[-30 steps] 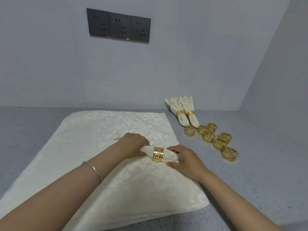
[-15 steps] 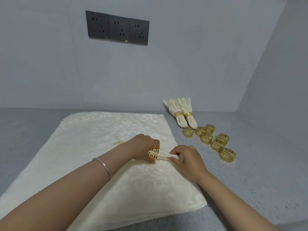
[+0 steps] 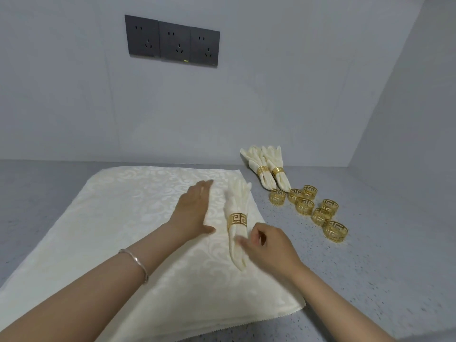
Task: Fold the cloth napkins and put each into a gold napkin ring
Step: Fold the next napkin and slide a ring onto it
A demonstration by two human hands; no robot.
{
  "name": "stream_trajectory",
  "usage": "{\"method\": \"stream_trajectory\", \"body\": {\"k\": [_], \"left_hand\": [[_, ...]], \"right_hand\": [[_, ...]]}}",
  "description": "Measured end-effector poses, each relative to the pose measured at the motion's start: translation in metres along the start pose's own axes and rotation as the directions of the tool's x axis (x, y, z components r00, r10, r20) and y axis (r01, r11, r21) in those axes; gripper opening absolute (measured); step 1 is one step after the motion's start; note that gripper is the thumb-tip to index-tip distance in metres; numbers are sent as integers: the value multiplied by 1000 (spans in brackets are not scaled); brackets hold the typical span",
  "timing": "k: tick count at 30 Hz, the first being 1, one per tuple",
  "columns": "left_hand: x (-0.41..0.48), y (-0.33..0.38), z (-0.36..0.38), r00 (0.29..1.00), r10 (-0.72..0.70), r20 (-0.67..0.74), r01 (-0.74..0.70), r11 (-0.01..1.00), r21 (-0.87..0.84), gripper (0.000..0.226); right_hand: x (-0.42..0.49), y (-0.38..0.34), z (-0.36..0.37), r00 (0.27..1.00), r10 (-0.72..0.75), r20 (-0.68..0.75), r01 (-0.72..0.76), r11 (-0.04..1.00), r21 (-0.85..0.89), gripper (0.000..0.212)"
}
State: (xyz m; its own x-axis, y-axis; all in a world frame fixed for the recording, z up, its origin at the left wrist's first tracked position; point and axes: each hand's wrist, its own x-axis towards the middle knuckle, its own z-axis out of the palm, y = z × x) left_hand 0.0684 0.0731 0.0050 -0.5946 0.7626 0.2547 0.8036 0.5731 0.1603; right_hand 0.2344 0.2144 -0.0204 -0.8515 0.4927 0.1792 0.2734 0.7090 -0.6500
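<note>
Napkin has swung from crosswise between both hands to lying flat, fanned end at 12 o'clock, tail at 6. Gold ring sits around its middle. It rests on the right edge of the cloth stack.

Left hand: let go, now flat on the stack just at the napkin's 9 o'clock, fingers straight, holding nothing. Bracelet on that wrist.

Right hand: at the napkin's 5 o'clock, fingers loosely curled, one fingertip touching the tail, not closed round it. Slightly blurred.

Surroundings on the grey counter:
- two finished napkins, ringed, at 1 o'clock, close to the back wall
- seven loose rings clustered at 2 to 3 o'clock, apart from the stack's edge
- triple socket panel on the wall at 11 o'clock

Right forearm lies between camera and the counter below the loose rings.
</note>
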Motion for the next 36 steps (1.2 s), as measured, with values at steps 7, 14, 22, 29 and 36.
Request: {"method": "stream_trajectory", "body": {"k": [7,14,22,29,36], "left_hand": [[10,0,11,937,-209,279,331,784,-525,37],[49,12,27,908,-295,298,419,627,-657,43],[109,38,15,937,-298,182,284,345,-895,37],[197,88,8,942,-296,156,165,7,-986,26],[271,136,33,874,-386,295,217,-234,-948,22]], "right_hand": [[68,-13,8,963,266,53,-265,885,384,21],[88,-19,16,908,363,210,-419,768,484,29],[141,-7,-27,944,330,-16,-268,795,544,21],[202,24,-95,898,409,-161,-184,684,706,15],[251,80,-128,899,434,-62,-219,567,794,20]]}}
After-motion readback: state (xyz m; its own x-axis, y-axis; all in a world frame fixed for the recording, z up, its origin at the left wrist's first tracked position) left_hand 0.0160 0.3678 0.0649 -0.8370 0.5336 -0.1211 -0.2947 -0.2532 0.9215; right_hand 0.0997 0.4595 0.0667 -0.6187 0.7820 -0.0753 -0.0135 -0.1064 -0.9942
